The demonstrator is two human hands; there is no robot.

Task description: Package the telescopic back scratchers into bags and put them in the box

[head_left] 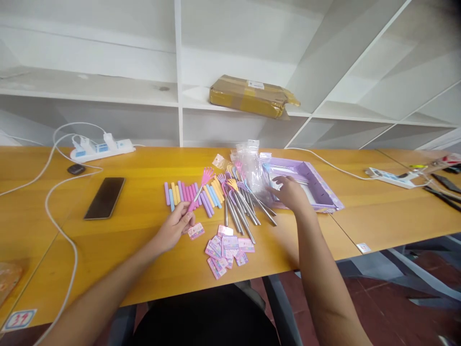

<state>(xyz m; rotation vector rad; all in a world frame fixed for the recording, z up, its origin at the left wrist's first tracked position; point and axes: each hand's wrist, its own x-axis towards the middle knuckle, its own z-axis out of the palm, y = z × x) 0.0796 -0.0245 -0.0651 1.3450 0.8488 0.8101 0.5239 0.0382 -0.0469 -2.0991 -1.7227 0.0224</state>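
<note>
Pink scratcher in the left grip, right hand over at the purple box

So, starting from the left: a white-and-blue plastic power strip (122, 147) with plugs and white cables in it sits at the back of the yellow wood-look counter (154, 281). There's a small black plastic gadget (76, 169) just in front of it, then a flat black phone (104, 198).

Next up, the left hand (179, 224). Forearm comes in from lower left, thumb and fingers clamped on the handle end of a pink hand-shaped scratcher with a silver metal rod (198, 193), head tilted up and away. It's held over the front of a row of pink, purple, yellow and blue tubes (182, 192). One pink-and-purple printed card (196, 231) lies right by that hand.

In the middle, more of those cards (230, 242) are piled near the front edge. Behind them is a messy heap of silver-rod scratchers with colourful heads (245, 204), with clear plastic bags (249, 166) bunched up at the back. A brown taped cardboard carton (248, 96) sits on the shelf above.

The right hand (290, 192) is palm down, fingers bent, thumb and fingers apart. It blocks part of the open purple cardboard box (320, 185), which has silver rods inside.

Far right: another white power strip (392, 178).
</note>
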